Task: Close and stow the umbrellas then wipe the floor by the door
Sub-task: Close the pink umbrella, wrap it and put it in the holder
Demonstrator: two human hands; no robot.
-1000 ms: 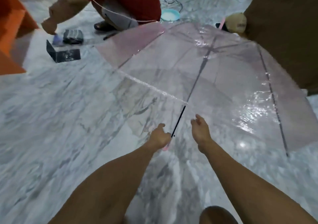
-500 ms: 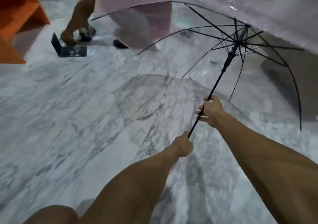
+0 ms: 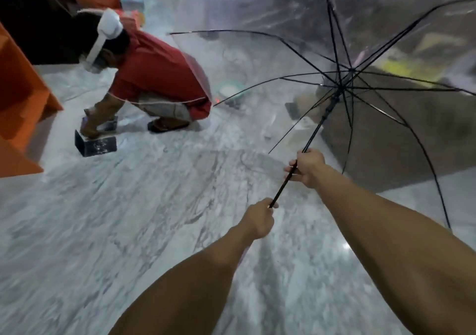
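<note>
Umbrella [image 3: 334, 51] stands open, its shaft [image 3: 313, 135] slanting up and away from the right hand [image 3: 307, 167], which grips mid-shaft; left hand [image 3: 258, 221] clasps the lower end.

I have the open clear umbrella [image 3: 296, 20] up off the marble floor [image 3: 128, 218], canopy tilted away to my upper right, black ribs spread. My left hand [image 3: 258, 221] is curled around the bottom of the black shaft [image 3: 315, 131], hiding the handle; my right hand [image 3: 307, 166] grips the shaft higher up. Beyond, on the left, a person in red [image 3: 159, 77] crouches, one hand on a dark box [image 3: 96, 145]. An orange panel [image 3: 20, 108] stands at far left.
</note>
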